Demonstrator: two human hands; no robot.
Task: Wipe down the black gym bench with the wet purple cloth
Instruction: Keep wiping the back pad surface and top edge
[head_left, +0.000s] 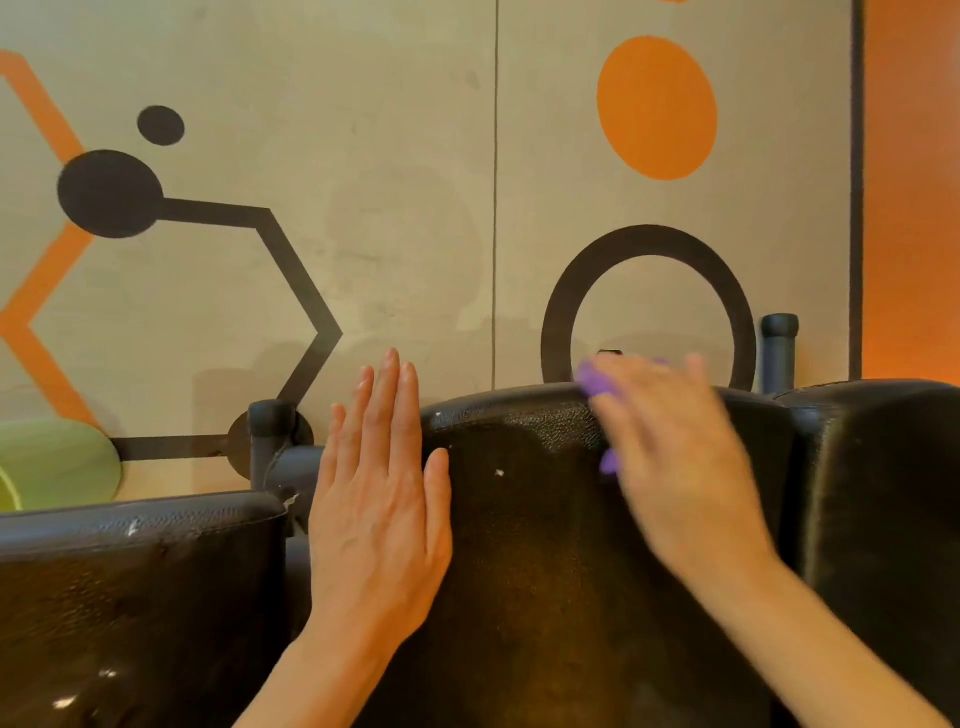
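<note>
Bench (545, 545) sits between neighbouring pads (140, 571), green roller (57, 462) far left.

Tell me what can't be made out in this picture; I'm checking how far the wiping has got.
- Purple cloth: head view, mostly hidden under the right hand; only bits show.
- Right hand: motion-blurred, so its fingers can't be read clearly.
- Black bench pad: lower part cut off by the bottom edge; wetness unclear.
- Left edge of the pad: covered by the flat left hand.
- Green object: cut off at the left edge.
</note>
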